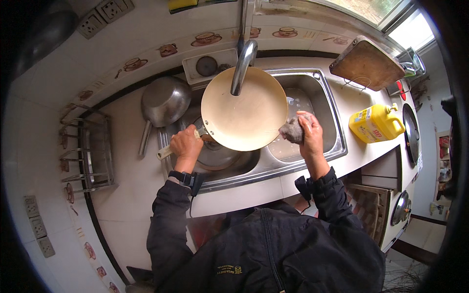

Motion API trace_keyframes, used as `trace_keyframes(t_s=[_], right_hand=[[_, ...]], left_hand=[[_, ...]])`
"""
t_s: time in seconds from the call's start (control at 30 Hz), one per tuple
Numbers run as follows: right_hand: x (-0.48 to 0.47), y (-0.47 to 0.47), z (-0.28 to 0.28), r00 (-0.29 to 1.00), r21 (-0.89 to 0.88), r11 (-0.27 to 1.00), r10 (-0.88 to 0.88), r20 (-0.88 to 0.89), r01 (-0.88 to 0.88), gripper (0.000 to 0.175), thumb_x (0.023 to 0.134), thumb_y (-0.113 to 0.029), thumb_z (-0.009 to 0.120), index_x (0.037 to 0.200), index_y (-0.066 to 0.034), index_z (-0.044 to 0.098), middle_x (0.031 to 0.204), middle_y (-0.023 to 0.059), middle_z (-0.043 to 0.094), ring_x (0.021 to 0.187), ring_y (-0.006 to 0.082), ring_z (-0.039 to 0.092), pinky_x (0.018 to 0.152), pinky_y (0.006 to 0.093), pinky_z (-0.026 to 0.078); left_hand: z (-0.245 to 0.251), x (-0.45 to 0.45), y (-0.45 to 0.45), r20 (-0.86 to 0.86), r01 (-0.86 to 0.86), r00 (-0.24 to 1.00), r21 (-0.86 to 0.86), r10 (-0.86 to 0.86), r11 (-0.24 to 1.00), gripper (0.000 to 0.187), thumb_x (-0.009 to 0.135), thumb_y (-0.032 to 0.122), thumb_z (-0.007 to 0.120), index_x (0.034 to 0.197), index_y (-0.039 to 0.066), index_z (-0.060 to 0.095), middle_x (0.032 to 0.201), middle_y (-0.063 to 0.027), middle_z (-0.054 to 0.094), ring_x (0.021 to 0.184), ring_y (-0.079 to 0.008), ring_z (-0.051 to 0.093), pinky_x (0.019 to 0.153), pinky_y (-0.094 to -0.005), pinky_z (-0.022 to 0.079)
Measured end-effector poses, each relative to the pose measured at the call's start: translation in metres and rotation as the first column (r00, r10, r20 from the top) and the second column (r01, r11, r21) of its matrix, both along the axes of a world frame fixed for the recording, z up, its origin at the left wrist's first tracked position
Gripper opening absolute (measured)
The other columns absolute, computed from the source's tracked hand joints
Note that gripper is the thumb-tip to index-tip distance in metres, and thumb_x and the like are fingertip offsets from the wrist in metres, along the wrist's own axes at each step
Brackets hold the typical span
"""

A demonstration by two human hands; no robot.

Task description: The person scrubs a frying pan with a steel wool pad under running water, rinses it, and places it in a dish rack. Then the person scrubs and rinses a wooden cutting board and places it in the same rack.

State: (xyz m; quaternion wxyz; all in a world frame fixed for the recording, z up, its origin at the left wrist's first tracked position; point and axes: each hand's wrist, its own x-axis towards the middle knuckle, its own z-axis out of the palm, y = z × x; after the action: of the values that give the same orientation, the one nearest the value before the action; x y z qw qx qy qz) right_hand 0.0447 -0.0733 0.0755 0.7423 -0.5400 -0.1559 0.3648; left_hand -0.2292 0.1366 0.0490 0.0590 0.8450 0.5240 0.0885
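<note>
My left hand (pixel 186 143) grips the light handle of a cream-coated frying pan (pixel 249 117). The pan is held over the divider of a double-bowl steel sink (pixel 331 110), its inner face turned up towards me and the chrome faucet (pixel 243 67) arching above it. Bunched in my right hand (pixel 311 132) is a grey scrubbing cloth or pad (pixel 293 130), just at the pan's right edge; whether the two touch I cannot tell. Cloudy water (pixel 282 150) lies in the right bowl. Under the pan, the left bowl holds a round metal vessel (pixel 220 157), partly hidden.
An upturned steel saucepan (pixel 166 100) sits left of the sink, near a wire rack (pixel 89 154). Behind the faucet is a white tray (pixel 190 69). To the right stand a yellow detergent jug (pixel 373 123), a wooden cutting board (pixel 368 64) in a holder and a dark lid (pixel 411 133).
</note>
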Motion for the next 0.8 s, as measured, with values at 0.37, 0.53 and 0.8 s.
trace_keyframes(t_s=[0.37, 0.53, 0.8], right_hand=[[-0.040, -0.006, 0.026, 0.799, 0.319, 0.920, 0.363, -0.479, -0.227, 0.059, 0.083, -0.016, 0.074, 0.132, -0.0170, 0.042, 0.120, 0.0123, 0.053, 0.104, 0.0282, 0.059, 0.081, 0.0463, 0.056], [-0.008, 0.002, 0.008, 0.836, 0.290, 0.945, 0.278, -0.474, -0.150, 0.037, 0.082, 0.003, 0.063, 0.108, -0.0189, 0.048, 0.112, 0.0102, 0.053, 0.095, 0.0245, 0.056, 0.062, 0.0273, 0.049], [0.026, 0.029, -0.034, 0.950, -0.270, 0.954, 0.041, -0.309, -0.129, 0.029, 0.086, -0.041, 0.070, 0.088, -0.0172, 0.054, 0.064, 0.0003, 0.053, 0.050, 0.0166, 0.053, 0.038, 0.0276, 0.036]], left_hand=[[-0.007, -0.012, -0.007, -0.021, -0.127, 0.992, -0.156, 0.125, 0.980, 0.008, 0.072, 0.015, 0.062, 0.077, 0.014, 0.068, 0.079, -0.0196, 0.067, 0.079, -0.0412, 0.065, 0.067, -0.0491, 0.052], [-0.014, -0.026, -0.009, 0.007, -0.134, 0.989, -0.331, 0.145, 0.934, 0.017, 0.071, 0.027, 0.072, 0.079, 0.013, 0.068, 0.081, -0.0161, 0.069, 0.081, -0.0392, 0.065, 0.068, -0.0467, 0.051], [-0.041, -0.042, 0.008, 0.319, 0.083, 0.945, -0.431, 0.066, 0.898, 0.034, 0.065, 0.037, 0.080, 0.083, 0.010, 0.070, 0.082, -0.0148, 0.068, 0.079, -0.0360, 0.065, 0.068, -0.0434, 0.051]])
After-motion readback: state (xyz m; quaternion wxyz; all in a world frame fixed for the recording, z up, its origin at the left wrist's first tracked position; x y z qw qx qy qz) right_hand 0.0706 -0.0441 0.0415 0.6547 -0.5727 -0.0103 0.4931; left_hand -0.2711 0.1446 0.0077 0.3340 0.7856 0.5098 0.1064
